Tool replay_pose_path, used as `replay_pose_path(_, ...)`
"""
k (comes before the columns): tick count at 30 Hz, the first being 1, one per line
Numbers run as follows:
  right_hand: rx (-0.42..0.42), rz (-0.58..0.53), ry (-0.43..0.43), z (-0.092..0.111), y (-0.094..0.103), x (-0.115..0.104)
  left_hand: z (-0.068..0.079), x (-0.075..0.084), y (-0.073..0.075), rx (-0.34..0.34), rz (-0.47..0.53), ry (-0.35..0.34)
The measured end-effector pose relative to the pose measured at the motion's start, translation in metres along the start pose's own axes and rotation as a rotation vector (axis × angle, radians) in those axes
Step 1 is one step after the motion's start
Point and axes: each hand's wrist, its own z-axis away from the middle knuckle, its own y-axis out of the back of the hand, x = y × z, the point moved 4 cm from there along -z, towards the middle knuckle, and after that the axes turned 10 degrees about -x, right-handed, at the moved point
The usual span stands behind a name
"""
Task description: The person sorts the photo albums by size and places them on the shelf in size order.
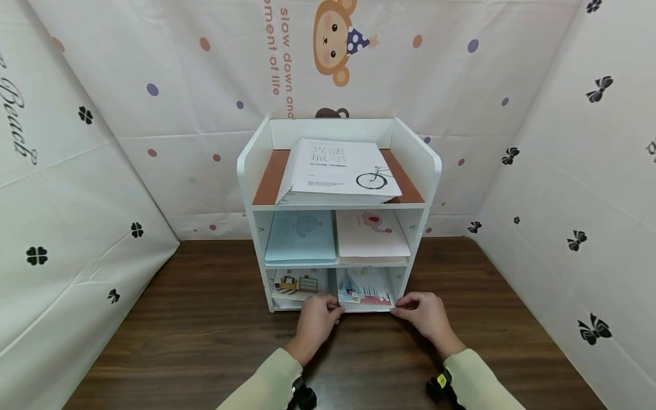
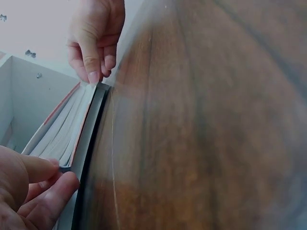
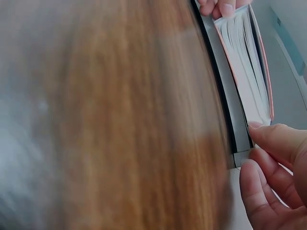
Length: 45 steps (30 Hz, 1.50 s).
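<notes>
A thick book [image 1: 365,287] with a blue and pink illustrated cover lies flat in the bottom right compartment of a white three-tier shelf [image 1: 338,207]. My left hand [image 1: 314,320] pinches its front left corner between thumb and fingers. At its front right corner, my right hand [image 1: 429,319] grips with the thumb on the page edges and the fingers curled by the shelf's lip. In the left wrist view, the book's page block [image 2: 62,129] lies along the shelf's front edge, between both hands. The right wrist view shows the right thumb [image 3: 273,136] at the page corner.
Another illustrated book [image 1: 301,283] lies bottom left. The middle tier holds light blue books [image 1: 299,236] and cream ones [image 1: 371,236]. On the brown top board [image 1: 265,185] rests a white stack with a bicycle cover [image 1: 343,165]. Dark wood table [image 1: 195,319]; printed cloth walls behind and beside.
</notes>
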Motion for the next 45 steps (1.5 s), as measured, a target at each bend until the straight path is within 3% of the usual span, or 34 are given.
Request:
replay_pose_path(5, 0.003, 0.037, 0.019, -0.003, 0.001, 0.002, -0.005, 0.002, 0.0, 0.005, -0.12, 0.018)
replay_pose_path(12, 0.007, 0.05, 0.031, -0.004, 0.001, 0.001, -0.009, 0.005, -0.003, 0.012, -0.202, 0.039)
replay_pose_path(19, 0.004, 0.057, -0.024, -0.005, 0.001, -0.001, -0.013, 0.01, -0.004, 0.073, -0.39, -0.023)
replay_pose_path(25, 0.012, 0.053, -0.057, -0.004, 0.0, -0.003, -0.015, 0.009, -0.005, 0.073, -0.431, -0.026)
replay_pose_path(34, 0.033, 0.04, -0.062, -0.002, -0.002, 0.0, -0.012, 0.01, -0.004, 0.045, -0.427, -0.007)
replay_pose_path(39, 0.02, -0.04, -0.046, 0.003, -0.002, 0.002, -0.005, 0.008, -0.002, -0.02, -0.273, 0.035)
replay_pose_path(45, -0.035, -0.186, -0.062, 0.007, -0.001, 0.003, 0.005, 0.005, 0.001, -0.036, -0.112, 0.024)
